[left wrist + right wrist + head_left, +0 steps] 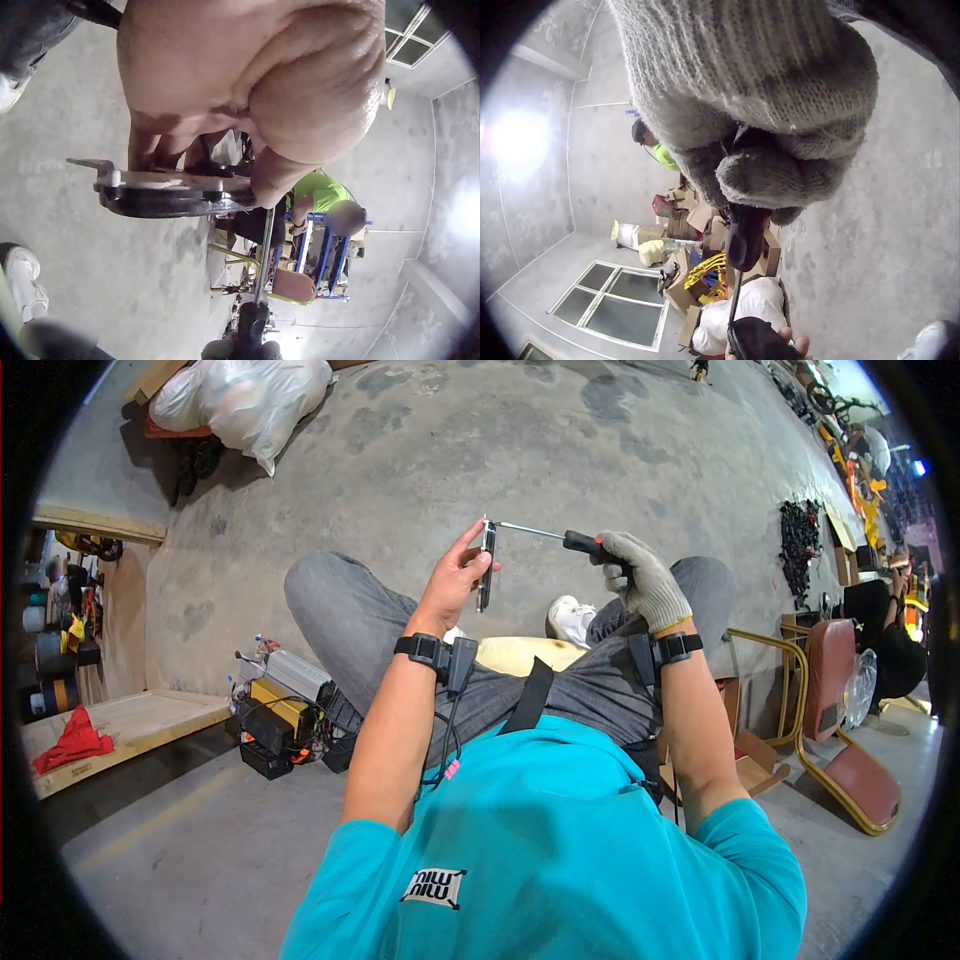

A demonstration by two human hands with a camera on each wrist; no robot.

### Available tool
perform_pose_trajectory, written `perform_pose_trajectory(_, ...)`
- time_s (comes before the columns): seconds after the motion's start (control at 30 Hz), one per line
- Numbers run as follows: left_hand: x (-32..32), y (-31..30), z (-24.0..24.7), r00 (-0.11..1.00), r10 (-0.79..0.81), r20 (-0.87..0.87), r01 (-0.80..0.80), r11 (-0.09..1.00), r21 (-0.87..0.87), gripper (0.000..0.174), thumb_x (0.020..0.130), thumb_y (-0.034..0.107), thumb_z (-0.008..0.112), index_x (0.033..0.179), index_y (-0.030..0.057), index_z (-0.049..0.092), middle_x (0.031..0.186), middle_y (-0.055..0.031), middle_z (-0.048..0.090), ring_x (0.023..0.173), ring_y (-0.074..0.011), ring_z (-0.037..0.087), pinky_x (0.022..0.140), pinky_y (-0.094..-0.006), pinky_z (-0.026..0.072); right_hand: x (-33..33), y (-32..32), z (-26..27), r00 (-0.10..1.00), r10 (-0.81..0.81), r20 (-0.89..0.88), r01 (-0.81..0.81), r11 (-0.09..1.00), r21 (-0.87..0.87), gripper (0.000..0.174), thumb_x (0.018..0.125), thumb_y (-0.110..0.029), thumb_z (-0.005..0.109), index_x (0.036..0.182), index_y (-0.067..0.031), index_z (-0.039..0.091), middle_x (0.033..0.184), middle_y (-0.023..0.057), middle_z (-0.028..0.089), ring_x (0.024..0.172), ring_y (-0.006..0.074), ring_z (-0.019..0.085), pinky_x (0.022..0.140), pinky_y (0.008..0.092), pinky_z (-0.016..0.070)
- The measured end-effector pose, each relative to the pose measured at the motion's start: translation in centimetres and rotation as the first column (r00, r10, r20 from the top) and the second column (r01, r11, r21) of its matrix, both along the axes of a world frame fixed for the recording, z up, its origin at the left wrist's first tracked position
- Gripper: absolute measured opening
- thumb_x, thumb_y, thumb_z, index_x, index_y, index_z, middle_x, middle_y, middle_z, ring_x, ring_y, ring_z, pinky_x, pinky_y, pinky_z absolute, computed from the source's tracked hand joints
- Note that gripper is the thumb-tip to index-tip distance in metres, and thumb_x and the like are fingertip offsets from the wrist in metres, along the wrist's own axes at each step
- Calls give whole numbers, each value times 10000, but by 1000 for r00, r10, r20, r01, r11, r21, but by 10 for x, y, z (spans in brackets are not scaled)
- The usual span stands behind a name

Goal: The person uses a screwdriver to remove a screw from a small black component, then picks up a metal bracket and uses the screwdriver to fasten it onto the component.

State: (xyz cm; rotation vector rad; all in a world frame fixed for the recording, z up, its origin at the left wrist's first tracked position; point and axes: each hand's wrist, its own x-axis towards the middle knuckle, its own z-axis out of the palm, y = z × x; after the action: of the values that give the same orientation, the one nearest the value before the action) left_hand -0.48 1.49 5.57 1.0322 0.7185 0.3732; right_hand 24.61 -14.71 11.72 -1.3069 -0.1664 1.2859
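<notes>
My bare left hand [452,588] holds up a slim, dark, curved part [486,572] between thumb and fingers, in front of my knees. In the left wrist view the part [161,201] has a black outer side, a pale inner strip and a thin tab at one end. A knitted grey-white glove covers my right hand [648,582], which grips the black handle of a screwdriver [582,543]. Its metal shaft points left, and the tip meets the upper end of the part in the head view. From the right wrist, the screwdriver [748,236] runs down towards the part [761,341].
A pale yellow seat [530,654] shows between my legs. Electronics with cables [290,700] lie on the concrete floor to the left, near a wooden-edged board with a red cloth [75,742]. White bags [255,405] stand ahead left; a brown chair [832,680] stands right.
</notes>
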Motion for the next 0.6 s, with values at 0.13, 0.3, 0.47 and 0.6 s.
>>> perform_pose_trajectory(0.13,0,-1,2,1000,0,-7,0,1000,4,602,1016,150,592,1568,211,360,1142,-24,637,1041,-112,636,711,-203,415,-1,0,0,1000,-5,-9,5,1000,-10,192,988,-177,625,1089,-21,579,897,99,615,589,50,499,448,159,399)
perform_pose_trajectory(0.3,0,-1,2,1000,6,-12,-6,1000,4,607,1012,148,597,1567,212,361,1149,-24,637,1040,-113,637,701,-200,406,-1,2,0,1000,-15,-14,14,1000,-21,184,990,-179,619,1078,-22,577,895,95,616,579,44,493,443,153,397)
perform_pose_trajectory(0.47,0,-1,3,1000,10,20,-10,1000,-7,625,994,154,626,1563,212,371,1167,-24,633,1049,-117,633,679,-196,384,0,1,1,999,-3,-39,2,1000,-28,200,991,-190,612,1081,-14,584,883,89,618,570,32,487,432,144,396)
perform_pose_trajectory(0.6,-1,0,-2,1000,4,30,-4,1000,5,630,987,156,638,1558,222,381,1170,-29,633,1051,-116,630,673,-195,375,2,1,-2,999,0,-48,-2,999,-40,205,991,-197,613,1076,-11,592,879,86,618,564,31,483,429,141,392)
